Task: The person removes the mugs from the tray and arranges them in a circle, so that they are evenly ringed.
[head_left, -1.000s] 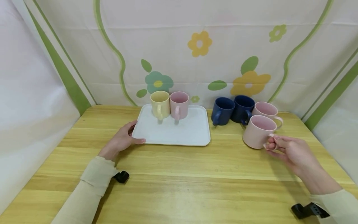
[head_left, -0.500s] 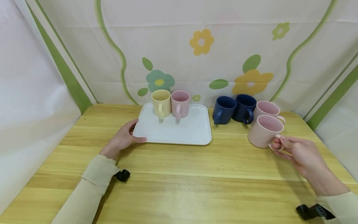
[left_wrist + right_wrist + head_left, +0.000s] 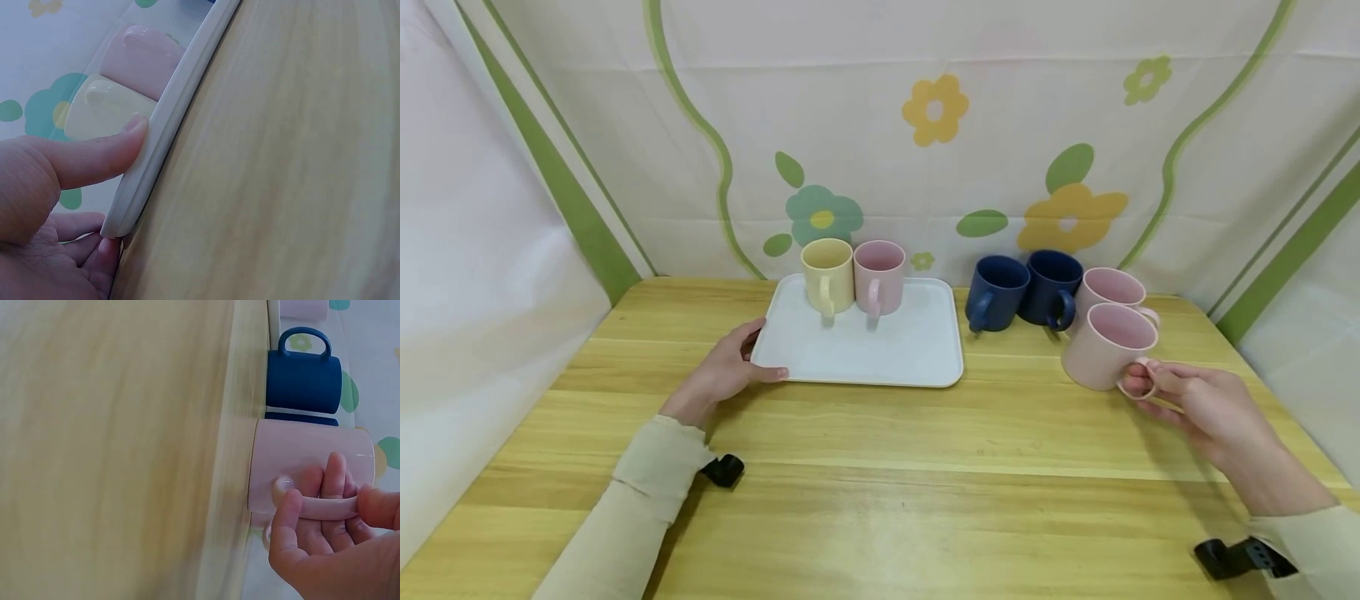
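My right hand [image 3: 1213, 412] grips the handle of a pink mug [image 3: 1093, 358] at the table's right, thumb at one end of the handle and fingers through its loop. In the right wrist view the same pink mug [image 3: 312, 444] stands upright, its base along the tabletop. Behind it a second pink mug [image 3: 1112, 287] is partly covered. With the thumb over its rim, my left hand [image 3: 722, 367] holds the near left corner of a white tray [image 3: 857, 358]; the left wrist view shows the other fingers at the tray's edge [image 3: 147, 169]. A yellow mug [image 3: 829, 279] and a pink mug [image 3: 880, 279] stand on the tray.
Two navy mugs [image 3: 997, 296] stand between the tray and the pink mugs, handles toward me. A floral curtain [image 3: 925, 150] hangs right behind the table [image 3: 880, 467], with white cloth [image 3: 490, 292] at both sides.
The pink mug in my right hand has shifted slightly to the right, beside the rear pink mug. My left hand and the tray stay in place.
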`<act>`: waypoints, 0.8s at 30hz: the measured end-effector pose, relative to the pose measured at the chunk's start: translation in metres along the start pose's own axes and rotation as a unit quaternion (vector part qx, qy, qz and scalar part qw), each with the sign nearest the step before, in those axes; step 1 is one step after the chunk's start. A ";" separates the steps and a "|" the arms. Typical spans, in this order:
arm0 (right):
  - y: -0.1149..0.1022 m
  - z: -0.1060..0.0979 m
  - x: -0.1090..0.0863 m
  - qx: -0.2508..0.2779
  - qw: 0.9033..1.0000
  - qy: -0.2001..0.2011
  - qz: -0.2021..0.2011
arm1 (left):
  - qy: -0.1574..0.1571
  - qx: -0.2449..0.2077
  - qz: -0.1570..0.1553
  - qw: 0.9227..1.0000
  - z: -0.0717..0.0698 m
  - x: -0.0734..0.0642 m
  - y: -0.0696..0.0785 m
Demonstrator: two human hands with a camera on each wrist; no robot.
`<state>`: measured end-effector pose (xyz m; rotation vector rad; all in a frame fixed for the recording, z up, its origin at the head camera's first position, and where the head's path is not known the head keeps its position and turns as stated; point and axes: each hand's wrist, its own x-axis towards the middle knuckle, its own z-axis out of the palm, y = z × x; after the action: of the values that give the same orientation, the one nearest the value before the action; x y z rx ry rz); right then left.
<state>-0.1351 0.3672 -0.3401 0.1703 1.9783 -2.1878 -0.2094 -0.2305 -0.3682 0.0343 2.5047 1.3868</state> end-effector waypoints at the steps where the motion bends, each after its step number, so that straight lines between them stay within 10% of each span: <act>1: 0.000 0.000 0.000 0.003 1.000 -0.003 0.001 | 0.000 0.001 0.000 1.000 0.000 0.000 0.000; 11: -0.002 -0.002 -0.001 -0.007 1.000 -0.004 -0.006 | -0.003 0.008 0.002 1.000 0.000 0.000 0.002; 24: -0.024 -0.003 -0.007 -0.223 0.971 0.074 -0.033 | 0.000 0.009 0.002 1.000 0.000 0.000 0.002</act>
<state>-0.1340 0.3723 -0.3157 0.2067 2.5314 -1.7461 -0.2094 -0.2294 -0.3670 0.0428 2.5178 1.3668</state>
